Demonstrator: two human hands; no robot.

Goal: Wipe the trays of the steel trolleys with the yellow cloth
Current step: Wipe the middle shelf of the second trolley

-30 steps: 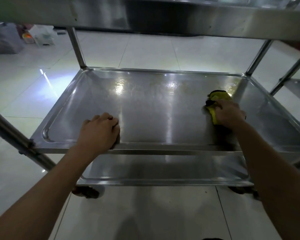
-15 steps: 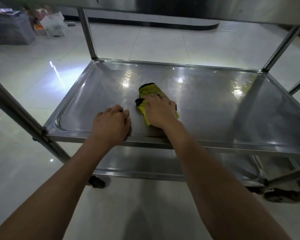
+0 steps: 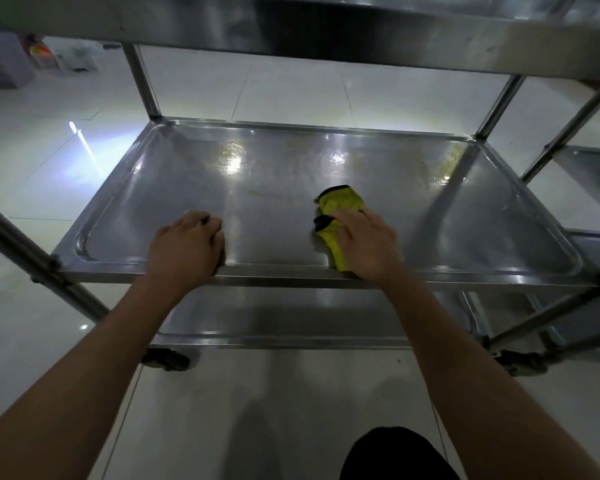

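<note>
White floor tiles (image 3: 291,95) surround the steel trolley, whose middle tray (image 3: 430,209) is mid-wipe. The left hand (image 3: 184,247) grips the near rim, fingers curled over it; the right hand (image 3: 364,244) presses the yellow cloth (image 3: 340,202) flat, fingers spread. Next, probably, strokes toward the far smeared corners.

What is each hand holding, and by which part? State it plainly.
The right hand presses the yellow cloth flat on the middle tray, covering its near half. The left hand grips that tray's front rim.
</note>
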